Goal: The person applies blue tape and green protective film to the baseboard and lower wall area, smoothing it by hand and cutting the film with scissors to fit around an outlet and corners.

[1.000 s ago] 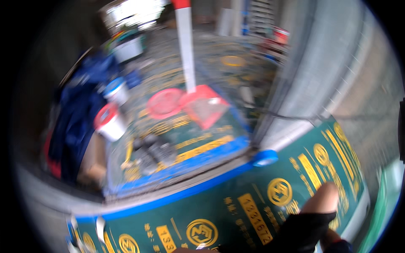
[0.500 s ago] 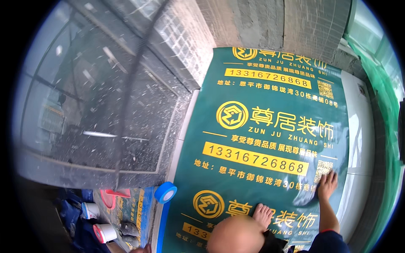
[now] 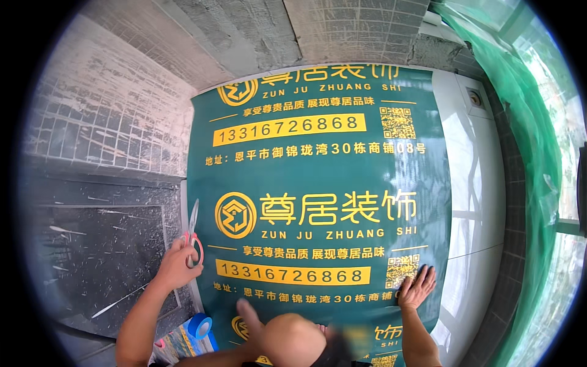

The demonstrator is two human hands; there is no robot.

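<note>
A pair of scissors [image 3: 192, 231] with red-pink handles is in my left hand [image 3: 177, 264], which is wrapped round the handles. The blades point away from me along the left edge of a green protective floor sheet [image 3: 318, 174] with yellow print. My right hand [image 3: 417, 287] lies flat on the sheet near its right edge, fingers slightly apart, beside a printed square code. My bent bare knee [image 3: 295, 338] is over the near part of the sheet and hides some of it.
A roll of blue tape [image 3: 200, 326] sits beyond the sheet's near left corner. Tiled and bare cement walls [image 3: 244, 37] border the far and left sides. White floor tiles [image 3: 474, 177] and green netting [image 3: 526, 122] run along the right. A dark speckled slab [image 3: 98, 244] lies at left.
My left hand has come into view with the scissors at the sheet's left edge. The view has shifted left and ahead; my right hand still rests on the sheet.
</note>
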